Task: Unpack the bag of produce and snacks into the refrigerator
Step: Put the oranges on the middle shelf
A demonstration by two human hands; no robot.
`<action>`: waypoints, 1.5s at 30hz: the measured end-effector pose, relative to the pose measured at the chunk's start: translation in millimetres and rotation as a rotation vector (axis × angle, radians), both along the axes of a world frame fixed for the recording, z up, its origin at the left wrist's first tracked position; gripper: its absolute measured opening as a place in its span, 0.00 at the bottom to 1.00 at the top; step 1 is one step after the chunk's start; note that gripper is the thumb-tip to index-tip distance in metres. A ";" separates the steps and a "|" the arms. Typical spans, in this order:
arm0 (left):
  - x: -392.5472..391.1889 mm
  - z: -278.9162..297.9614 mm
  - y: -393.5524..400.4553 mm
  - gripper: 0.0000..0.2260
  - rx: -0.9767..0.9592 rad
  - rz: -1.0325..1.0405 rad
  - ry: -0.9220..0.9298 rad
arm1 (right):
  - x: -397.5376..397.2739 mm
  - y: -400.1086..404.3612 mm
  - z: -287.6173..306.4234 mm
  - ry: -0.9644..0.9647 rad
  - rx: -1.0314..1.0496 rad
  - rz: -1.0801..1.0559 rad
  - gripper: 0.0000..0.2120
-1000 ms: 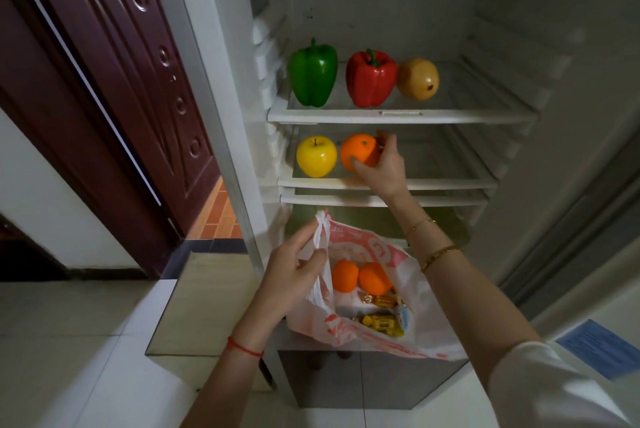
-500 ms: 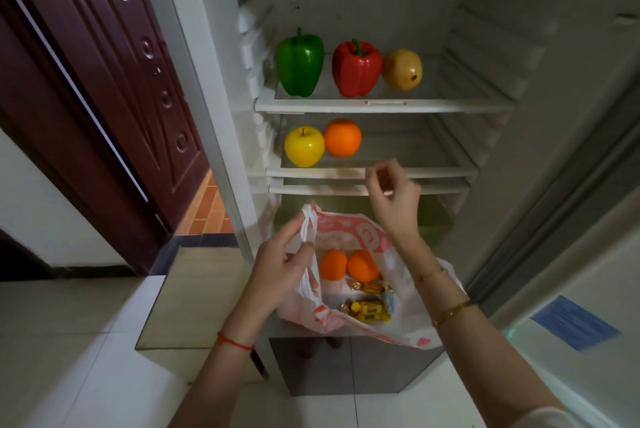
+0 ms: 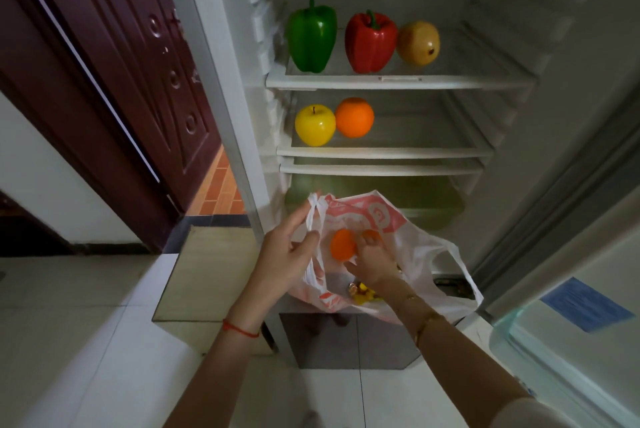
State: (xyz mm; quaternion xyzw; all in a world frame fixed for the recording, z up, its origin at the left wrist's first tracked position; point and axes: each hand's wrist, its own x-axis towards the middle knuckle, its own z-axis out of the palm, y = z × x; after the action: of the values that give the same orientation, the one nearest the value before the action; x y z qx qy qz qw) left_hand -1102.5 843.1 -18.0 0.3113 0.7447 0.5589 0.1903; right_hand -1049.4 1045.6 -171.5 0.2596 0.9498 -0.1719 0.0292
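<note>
White floor tiles (image 3: 86,341) and a dark red panelled door (image 3: 114,57) frame the open refrigerator (image 3: 519,116). Top shelf (image 3: 398,82): green pepper (image 3: 312,35), red pepper (image 3: 370,41) and a round yellow-brown fruit (image 3: 418,43), standing in a row, the last two touching. Second shelf (image 3: 384,151): yellow apple (image 3: 315,125) and large orange (image 3: 354,117), side by side and touching.

Change from half a second ago: the right hand (image 3: 372,259), then raised and empty above the bag mouth just after leaving the large orange on the second shelf, is now down inside the plastic bag (image 3: 422,254). The view has also tilted slightly; shelf contents are unchanged.

Right hand: fingers spread and curved downward, tips over the right-hand small orange (image 3: 372,235), which is mostly hidden beneath them. Thumb points left, near the left-hand small orange (image 3: 343,245). Cannot tell whether the fingers have closed on the fruit or only touch it. Two gold bracelets on that wrist.

Left hand (image 3: 287,254): pinches the bag's left handle and rim between thumb and fingers, holding the mouth open. Red string on that wrist.

Bag: white with orange-pink print, resting on a dark grey desk-like stand (image 3: 346,341) in front of the fridge, below the lowest shelf. Inside are the two small oranges and, nearer the person, yellow wrapped snacks (image 3: 362,292), partly covered by the right forearm.
</note>
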 end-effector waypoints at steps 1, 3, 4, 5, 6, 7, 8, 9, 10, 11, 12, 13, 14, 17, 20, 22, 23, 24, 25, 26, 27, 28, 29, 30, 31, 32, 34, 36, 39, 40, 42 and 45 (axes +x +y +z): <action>0.4 0.7 -1.2 0.25 0.004 0.001 -0.001 | -4.0 0.4 -0.5 -0.015 0.010 0.009 0.37; 0.1 0.4 -3.2 0.26 0.008 -0.007 -0.009 | -12.4 1.9 -2.2 -0.030 0.066 0.031 0.39; -0.9 -0.4 -3.8 0.26 0.006 -0.012 -0.010 | -16.5 2.4 -3.9 -0.033 0.100 0.038 0.40; -1.9 0.9 -4.1 0.26 0.004 -0.015 -0.008 | -20.8 2.1 -5.2 -0.036 0.123 0.038 0.40; -2.6 3.2 -4.2 0.25 0.006 -0.016 -0.006 | -24.9 1.3 -6.5 -0.042 0.144 0.034 0.39; -2.6 5.4 -3.9 0.25 0.006 -0.016 -0.004 | -28.9 0.2 -7.2 -0.054 0.163 0.028 0.38; -2.0 7.1 -3.6 0.24 0.000 -0.018 -0.006 | -32.4 -1.0 -8.2 -0.061 0.186 0.019 0.37; -2.5 6.7 -3.6 0.24 -0.018 -0.023 -0.016 | -36.1 -1.7 -10.4 -0.061 0.209 0.011 0.37; -3.8 6.4 -3.1 0.23 -0.029 -0.023 -0.032 | -38.9 -2.1 -12.8 -0.054 0.227 0.001 0.36; -5.8 4.9 -2.6 0.23 -0.027 -0.020 -0.037 | -41.0 -2.1 -15.8 -0.049 0.238 -0.010 0.35; -8.0 3.4 -2.5 0.23 -0.020 -0.015 -0.034 | -42.6 -2.0 -18.7 -0.042 0.245 -0.017 0.35; -10.2 1.6 -2.6 0.24 -0.018 -0.017 -0.026 | -43.9 -1.8 -21.0 -0.032 0.245 -0.021 0.35; -12.1 0.4 -2.6 0.24 -0.022 -0.023 -0.024 | -44.8 -1.1 -23.1 -0.008 0.237 -0.026 0.35; -14.0 -1.1 -1.9 0.24 -0.019 -0.035 -0.035 | -42.1 0.3 -25.3 0.070 0.183 -0.026 0.37; -11.7 2.2 -0.4 0.25 -0.017 -0.054 -0.024 | -30.6 -1.5 -19.7 0.169 -0.007 -0.020 0.38; -12.4 0.6 1.0 0.25 -0.020 -0.053 -0.023 | -19.8 -3.7 -10.2 0.326 -0.189 -0.013 0.38; -13.0 -0.1 1.7 0.25 -0.018 -0.051 -0.021 | -13.5 -5.3 -4.0 0.435 -0.256 -0.013 0.37; -13.2 0.2 3.0 0.24 -0.016 -0.048 -0.016 | -6.4 -7.2 3.4 0.536 -0.304 -0.023 0.35; -13.1 0.6 4.6 0.24 -0.009 -0.050 -0.014 | 1.1 -9.2 11.7 0.626 -0.336 -0.040 0.34; -13.2 1.4 6.5 0.24 -0.007 -0.051 -0.013 | 7.9 -11.7 21.6 0.698 -0.360 -0.055 0.33; -13.5 2.6 8.1 0.24 -0.008 -0.047 -0.017 | 13.9 -13.5 31.2 0.760 -0.390 -0.064 0.33; -13.7 3.8 9.9 0.23 -0.010 -0.038 -0.022 | 19.2 -15.4 40.8 0.814 -0.435 -0.073 0.34; -13.9 4.3 12.4 0.23 -0.015 -0.026 -0.022 | 23.8 -16.4 50.3 0.857 -0.495 -0.086 0.35; -13.6 5.1 14.7 0.23 -0.014 -0.019 -0.017 | 28.0 -16.5 59.0 0.890 -0.536 -0.100 0.35; -14.0 4.8 17.0 0.24 -0.010 -0.014 -0.008 | 31.3 -15.3 66.1 0.918 -0.560 -0.110 0.36; -13.8 5.7 18.5 0.24 -0.003 -0.017 -0.001 | 34.3 -13.6 72.5 0.938 -0.564 -0.112 0.35; -14.4 6.3 21.8 0.24 0.007 -0.026 0.008 | 38.9 -10.6 85.9 0.959 -0.579 -0.108 0.34; -14.9 6.5 25.5 0.26 0.028 -0.037 0.009 | 41.9 -8.7 102.0 1.001 -0.581 -0.101 0.34; -14.1 5.4 30.6 0.27 0.055 -0.039 0.038 | 38.8 1.2 128.0 1.107 -0.454 -0.170 0.31; -14.5 4.2 31.8 0.27 0.055 -0.038 0.045 | 35.1 8.5 135.8 1.129 -0.393 -0.213 0.30; -16.3 1.7 34.4 0.27 0.053 -0.039 0.043 | 25.1 27.3 148.5 1.137 -0.291 -0.293 0.31; -21.0 -2.9 37.4 0.28 0.041 -0.045 0.037 | 3.2 56.8 162.3 1.084 -0.235 -0.390 0.33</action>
State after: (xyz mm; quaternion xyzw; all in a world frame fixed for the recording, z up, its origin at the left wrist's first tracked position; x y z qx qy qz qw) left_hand -1123.6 880.5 -21.0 0.3419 0.7294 0.5637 0.1827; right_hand -1046.2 1102.4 -9.2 0.2996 0.7384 -0.3864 -0.4644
